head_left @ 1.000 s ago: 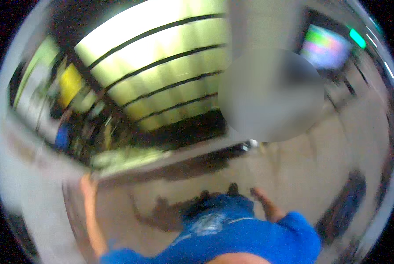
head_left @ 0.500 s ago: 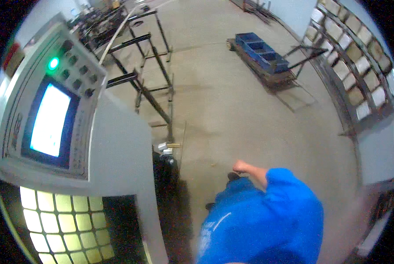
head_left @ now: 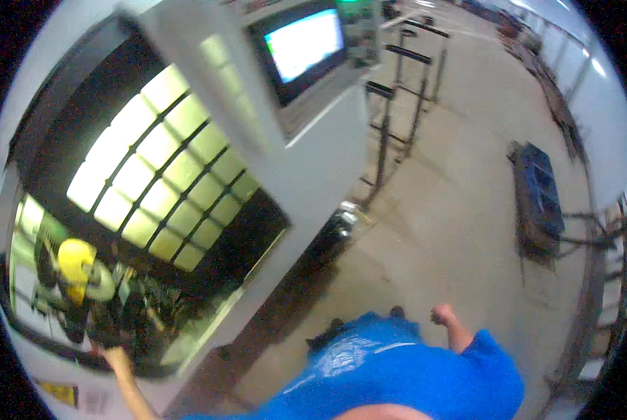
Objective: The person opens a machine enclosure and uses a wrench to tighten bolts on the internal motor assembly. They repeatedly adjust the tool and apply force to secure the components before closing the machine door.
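My left arm stretches out to a large grey machine (head_left: 324,161), and my left hand (head_left: 114,357) is at the lower edge of its opening. Blur hides how those fingers are set. Inside the opening, close to that hand, sits a yellow rounded part (head_left: 77,262) among dark metal parts. A lit window of pale panes (head_left: 156,171) lies further in. My right hand (head_left: 441,313) hangs over the floor beside my blue shirt, curled into a fist. Nothing can be made out in it.
A control panel with a bright screen (head_left: 306,45) stands on the machine. Black metal stands (head_left: 408,52) are beyond it. A cart with blue bins (head_left: 539,185) is on the floor at the right. Small silver items (head_left: 348,213) lie by the machine's base.
The view has swung left, bringing the machine's opening into sight. My left arm has come into view, reaching to that opening. The right hand is still a fist.
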### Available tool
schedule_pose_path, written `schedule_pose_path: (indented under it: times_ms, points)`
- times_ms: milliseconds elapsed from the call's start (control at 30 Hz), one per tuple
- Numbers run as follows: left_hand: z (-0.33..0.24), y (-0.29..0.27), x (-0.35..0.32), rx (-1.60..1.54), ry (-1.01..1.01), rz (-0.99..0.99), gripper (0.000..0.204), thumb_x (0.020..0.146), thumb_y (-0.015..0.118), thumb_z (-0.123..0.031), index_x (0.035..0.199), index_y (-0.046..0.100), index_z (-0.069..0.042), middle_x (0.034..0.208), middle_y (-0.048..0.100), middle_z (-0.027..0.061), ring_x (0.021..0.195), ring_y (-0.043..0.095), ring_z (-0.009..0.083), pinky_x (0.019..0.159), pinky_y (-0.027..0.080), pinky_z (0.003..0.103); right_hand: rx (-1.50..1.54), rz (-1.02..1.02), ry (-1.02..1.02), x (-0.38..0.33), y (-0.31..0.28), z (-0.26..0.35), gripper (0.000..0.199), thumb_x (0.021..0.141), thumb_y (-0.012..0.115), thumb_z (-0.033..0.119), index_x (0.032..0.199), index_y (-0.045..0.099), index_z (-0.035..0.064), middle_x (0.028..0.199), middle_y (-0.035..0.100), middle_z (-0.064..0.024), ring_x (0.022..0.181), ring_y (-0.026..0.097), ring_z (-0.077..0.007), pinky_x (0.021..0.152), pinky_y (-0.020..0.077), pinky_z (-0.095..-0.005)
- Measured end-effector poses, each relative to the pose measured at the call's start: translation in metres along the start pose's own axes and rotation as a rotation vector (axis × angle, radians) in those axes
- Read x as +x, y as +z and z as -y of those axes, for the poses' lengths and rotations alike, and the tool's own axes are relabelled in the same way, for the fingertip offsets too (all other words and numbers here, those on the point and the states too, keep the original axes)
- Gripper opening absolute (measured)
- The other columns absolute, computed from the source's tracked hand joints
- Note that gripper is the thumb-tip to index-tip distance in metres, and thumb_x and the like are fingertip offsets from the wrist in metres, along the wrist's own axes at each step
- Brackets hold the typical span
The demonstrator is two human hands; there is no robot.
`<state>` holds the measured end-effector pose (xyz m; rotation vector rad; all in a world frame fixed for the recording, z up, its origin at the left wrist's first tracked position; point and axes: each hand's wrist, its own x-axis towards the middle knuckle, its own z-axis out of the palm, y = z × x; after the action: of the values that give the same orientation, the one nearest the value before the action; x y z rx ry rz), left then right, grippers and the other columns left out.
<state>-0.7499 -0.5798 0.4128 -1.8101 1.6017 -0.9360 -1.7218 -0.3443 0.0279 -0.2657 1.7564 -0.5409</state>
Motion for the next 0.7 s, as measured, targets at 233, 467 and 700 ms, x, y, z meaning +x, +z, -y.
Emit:
schedule_pose_path:
  times_ms: [233,467,700]
  points:
    - [-0.016,-0.120,-0.014,-0.170,-0.098,0.303,0.009,0.054,0.055,-0.008,0.063,0.057,-0.009,0.065,0.057,0.0101,0.067,0.055,0.0231,0.081,0.031,0.039,0.040,0.085,-0.128,-0.048,0.117,0.149,0.021,0.068,0.052,0.016,0.084,0.054,0.0018,0.074,0.056,-0.0096,0.063,0.055,-0.0206,0.051,0.0438,-0.0290]
    - [-0.053,-0.175,0.006,-0.289,0.038,-0.072,0.010,0.056,0.058,-0.011,0.056,0.050,-0.007,0.055,0.052,0.0110,0.061,0.051,0.0245,0.083,0.030,0.038,-0.431,0.139,-0.420,-0.032,0.136,0.199,0.025,0.068,0.051,0.014,0.089,0.053,0.0012,0.078,0.057,-0.0100,0.065,0.055,-0.0209,0.056,0.0449,-0.0290]
    - [-0.079,-0.196,0.031,-0.430,0.160,-0.302,0.005,0.058,0.050,-0.007,0.054,0.048,-0.006,0.053,0.051,0.0110,0.062,0.051,0.0247,0.079,0.032,0.038,-0.193,0.137,-0.284,-0.023,0.125,0.172,0.019,0.069,0.051,0.015,0.083,0.055,0.0008,0.077,0.057,-0.0120,0.061,0.055,-0.0235,0.051,0.0445,-0.0312]
